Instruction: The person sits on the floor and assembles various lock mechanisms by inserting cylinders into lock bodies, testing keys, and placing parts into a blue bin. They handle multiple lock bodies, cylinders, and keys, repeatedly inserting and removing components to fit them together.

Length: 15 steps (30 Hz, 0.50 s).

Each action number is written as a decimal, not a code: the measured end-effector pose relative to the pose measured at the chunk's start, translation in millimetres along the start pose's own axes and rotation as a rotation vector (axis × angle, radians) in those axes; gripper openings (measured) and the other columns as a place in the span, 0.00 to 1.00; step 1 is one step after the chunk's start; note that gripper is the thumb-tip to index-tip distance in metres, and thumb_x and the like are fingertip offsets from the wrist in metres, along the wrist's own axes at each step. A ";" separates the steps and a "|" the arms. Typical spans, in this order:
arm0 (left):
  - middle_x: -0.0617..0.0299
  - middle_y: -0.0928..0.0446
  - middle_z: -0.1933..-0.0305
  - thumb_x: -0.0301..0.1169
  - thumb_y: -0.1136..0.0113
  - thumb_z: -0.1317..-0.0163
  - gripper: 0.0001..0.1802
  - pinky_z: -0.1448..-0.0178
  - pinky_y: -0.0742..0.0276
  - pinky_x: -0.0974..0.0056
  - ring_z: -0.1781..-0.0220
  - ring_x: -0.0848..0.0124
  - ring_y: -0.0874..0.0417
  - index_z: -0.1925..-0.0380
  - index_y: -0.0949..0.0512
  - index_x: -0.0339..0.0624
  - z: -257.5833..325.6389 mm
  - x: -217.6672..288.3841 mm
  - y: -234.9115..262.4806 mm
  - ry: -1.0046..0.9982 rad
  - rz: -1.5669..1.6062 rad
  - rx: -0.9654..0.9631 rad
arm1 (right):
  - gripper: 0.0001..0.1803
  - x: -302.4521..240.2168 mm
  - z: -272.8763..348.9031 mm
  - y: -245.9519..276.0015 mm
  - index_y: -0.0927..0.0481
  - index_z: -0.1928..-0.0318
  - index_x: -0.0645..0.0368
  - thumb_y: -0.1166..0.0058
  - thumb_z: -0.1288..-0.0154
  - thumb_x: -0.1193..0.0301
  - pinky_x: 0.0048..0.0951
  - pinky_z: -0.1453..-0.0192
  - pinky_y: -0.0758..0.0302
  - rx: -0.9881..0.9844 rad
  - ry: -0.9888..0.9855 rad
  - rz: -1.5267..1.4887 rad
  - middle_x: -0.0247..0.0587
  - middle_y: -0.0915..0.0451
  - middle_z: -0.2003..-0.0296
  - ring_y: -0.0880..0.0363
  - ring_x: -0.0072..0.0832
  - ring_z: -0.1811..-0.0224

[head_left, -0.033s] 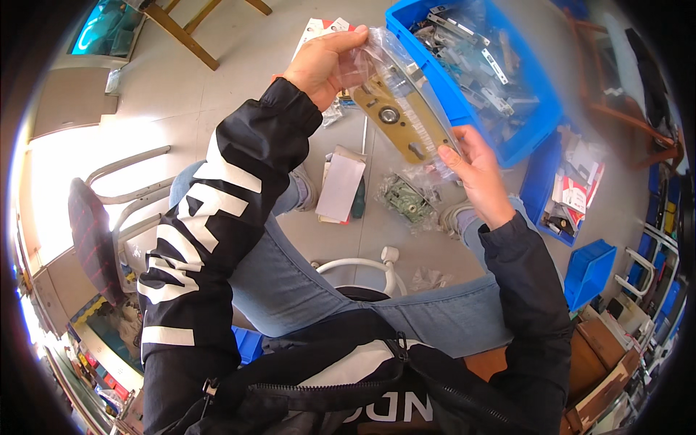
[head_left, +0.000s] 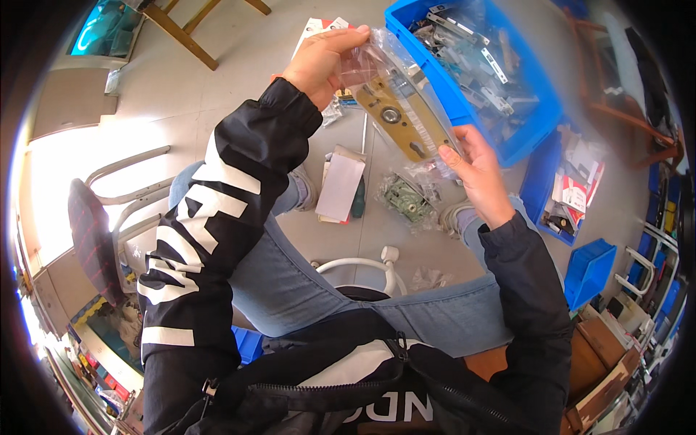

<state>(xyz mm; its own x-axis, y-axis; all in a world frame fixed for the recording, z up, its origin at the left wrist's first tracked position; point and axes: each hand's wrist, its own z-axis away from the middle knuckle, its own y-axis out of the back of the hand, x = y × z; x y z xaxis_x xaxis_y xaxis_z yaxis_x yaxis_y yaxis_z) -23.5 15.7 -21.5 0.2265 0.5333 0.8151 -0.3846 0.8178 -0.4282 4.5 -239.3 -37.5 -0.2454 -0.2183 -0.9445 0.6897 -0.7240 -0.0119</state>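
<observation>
View: I am looking down from the head camera at a seated person's lap, both arms raised in front of me over a pale concrete floor.

Left hand: the left hand [head_left: 322, 61] is lifted high, fingers pinched closed on the upper edge of a clear plastic bag [head_left: 377, 61].

Right hand: the right hand [head_left: 475, 170] sits lower and to the right, fingers curled around the bottom end of the brass lock body [head_left: 402, 119], gripping it through the plastic.

Held item: the brass lock body is a flat, rectangular metal piece with a round hole and a keyhole-shaped slot. It hangs tilted between the two hands, upper end toward the left hand, partly wrapped in the bag. I cannot tell whether it is fully inside.

Behind it: a large blue bin [head_left: 536, 119] lies just past the hands, filled with silver and grey metal lock parts in clear wrapping.

Right side: a smaller blue bin [head_left: 540, 181] holds printed packets, and another blue bin [head_left: 589, 270] stands near it.

Floor below hands: a bagged green lock part [head_left: 404, 197] lies near a small cardboard box [head_left: 341, 187], both apart from the hands.

Clothing: black jacket sleeves [head_left: 217, 210] with white lettering, and blue jeans [head_left: 290, 279].

Left edge: a white metal chair [head_left: 130, 188] with a dark seat stands beside the left leg.

Top left: the leg of a wooden stool [head_left: 181, 29] shows.
</observation>
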 end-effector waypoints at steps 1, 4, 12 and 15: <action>0.61 0.23 0.62 0.36 0.50 0.39 0.14 0.50 0.26 0.65 0.59 0.71 0.22 0.58 0.27 0.38 0.6 1.0 -0.1 -0.022 -0.062 -0.023 | 0.15 2.7 0.0 0.9 0.32 0.59 0.64 0.47 0.41 0.68 0.22 0.54 0.33 0.030 0.033 0.051 0.35 0.28 0.62 0.32 0.18 0.58; 0.62 0.24 0.64 0.36 0.47 0.40 0.14 0.51 0.26 0.65 0.61 0.72 0.23 0.60 0.26 0.39 3.0 -1.1 -3.4 -0.130 -0.285 -0.064 | 0.15 7.6 1.5 1.8 0.32 0.58 0.64 0.47 0.41 0.68 0.21 0.54 0.35 0.069 0.074 0.100 0.34 0.29 0.62 0.33 0.18 0.58; 0.61 0.25 0.65 0.35 0.43 0.44 0.13 0.49 0.26 0.62 0.62 0.70 0.23 0.65 0.25 0.36 -4.9 4.5 12.4 -0.210 0.003 -0.142 | 0.16 -31.1 -7.9 22.7 0.32 0.56 0.62 0.48 0.40 0.65 0.19 0.59 0.32 0.136 0.113 0.154 0.33 0.28 0.62 0.30 0.16 0.62; 0.66 0.26 0.71 0.30 0.50 0.40 0.07 0.58 0.27 0.67 0.67 0.73 0.25 0.64 0.30 0.39 -9.0 19.9 23.7 -0.225 0.088 0.008 | 0.15 -53.3 -11.8 45.3 0.31 0.55 0.59 0.50 0.38 0.64 0.18 0.65 0.28 0.206 0.114 0.016 0.33 0.27 0.62 0.27 0.15 0.66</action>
<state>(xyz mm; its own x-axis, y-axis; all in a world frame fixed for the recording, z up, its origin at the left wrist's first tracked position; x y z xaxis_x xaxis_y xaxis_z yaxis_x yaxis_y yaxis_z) -20.0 47.7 -18.9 -0.0126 0.5401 0.8415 -0.4014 0.7680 -0.4990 56.9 -252.7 8.5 -0.1494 -0.1640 -0.9751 0.5362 -0.8420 0.0595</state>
